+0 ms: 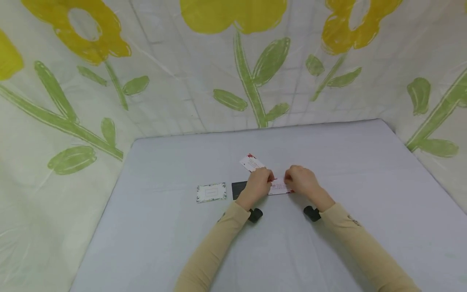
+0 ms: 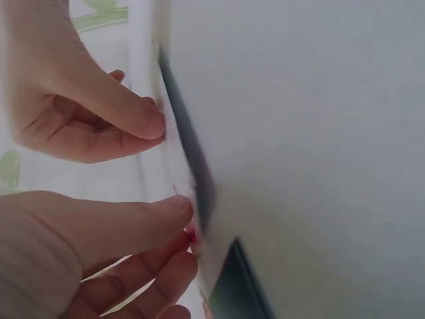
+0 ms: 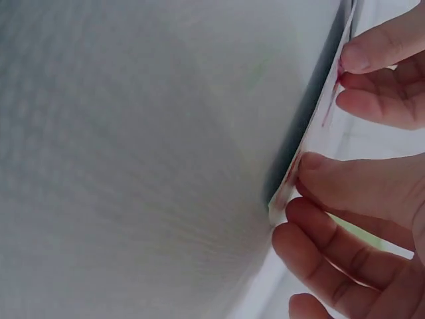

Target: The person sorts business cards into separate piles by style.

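Both hands meet at the middle of the grey table (image 1: 328, 154). My left hand (image 1: 260, 183) and right hand (image 1: 300, 180) each pinch one end of a white card with red print (image 1: 279, 187), held low over the table. The right wrist view shows the card (image 3: 319, 126) edge-on, with my right hand's (image 3: 295, 199) thumb and fingers on its near corner. In the left wrist view my left hand (image 2: 174, 226) pinches the card's (image 2: 179, 166) other end.
A black card (image 1: 238, 189) lies flat, partly under my left hand, and also shows as the black card (image 2: 232, 286) in the left wrist view. A floral-bordered card (image 1: 211, 192) lies to its left. Another white card with a red corner (image 1: 251, 162) lies behind. Flowered cloth walls surround the table.
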A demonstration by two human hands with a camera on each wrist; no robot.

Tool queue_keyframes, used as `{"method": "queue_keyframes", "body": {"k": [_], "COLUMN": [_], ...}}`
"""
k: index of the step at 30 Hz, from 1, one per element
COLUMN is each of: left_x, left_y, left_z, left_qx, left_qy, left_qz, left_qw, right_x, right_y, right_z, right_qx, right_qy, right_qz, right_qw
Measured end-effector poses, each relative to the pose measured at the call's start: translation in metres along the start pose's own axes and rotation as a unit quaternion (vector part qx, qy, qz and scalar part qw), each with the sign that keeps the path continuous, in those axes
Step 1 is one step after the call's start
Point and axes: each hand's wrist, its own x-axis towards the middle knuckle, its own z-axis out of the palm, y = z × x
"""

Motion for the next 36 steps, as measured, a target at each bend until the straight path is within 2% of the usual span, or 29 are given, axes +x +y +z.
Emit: {"method": "queue_keyframes", "body": {"k": [4, 8, 10, 14, 19, 24, 27, 32, 36], "left_x": [0.003, 0.012, 0.018, 0.027, 0.035, 0.037, 0.038, 0.039, 0.04], "left_y": [-0.008, -0.027, -0.038, -0.057, -0.071, -0.077, -0.079, -0.081, -0.08], "left_z": [-0.012, -0.038, -0.05, -0.062, -0.057, -0.045, -0.04, -0.037, -0.039], "left_qx": [-0.039, -0.053, -0.04, -0.006, 0.026, 0.033, 0.042, 0.061, 0.079], "left_qy": [0.003, 0.022, 0.018, -0.028, -0.075, -0.089, -0.1, -0.105, -0.109], "left_qz": [-0.008, -0.013, -0.006, 0.014, 0.034, 0.06, 0.059, 0.053, 0.043], "left_qw": [0.9992, 0.9982, 0.999, 0.9995, 0.9962, 0.9936, 0.9923, 0.9912, 0.99], "right_x": [0.0, 0.008, 0.015, 0.031, 0.048, 0.058, 0.062, 0.066, 0.068], "right_y": [-0.003, -0.015, -0.023, -0.039, -0.05, -0.056, -0.059, -0.058, -0.052], "right_z": [-0.003, -0.009, -0.012, -0.012, 0.002, 0.013, 0.017, 0.019, 0.018], "right_qx": [-0.01, 0.012, 0.029, 0.027, -0.009, -0.049, -0.062, -0.039, 0.013], "right_qy": [0.041, 0.091, 0.094, 0.059, 0.018, 0.005, -0.01, -0.021, -0.027], "right_qz": [-0.02, -0.031, -0.028, -0.015, 0.007, 0.031, 0.044, 0.062, 0.07], "right_qw": [0.999, 0.995, 0.995, 0.998, 1.0, 0.998, 0.997, 0.997, 0.997]}}
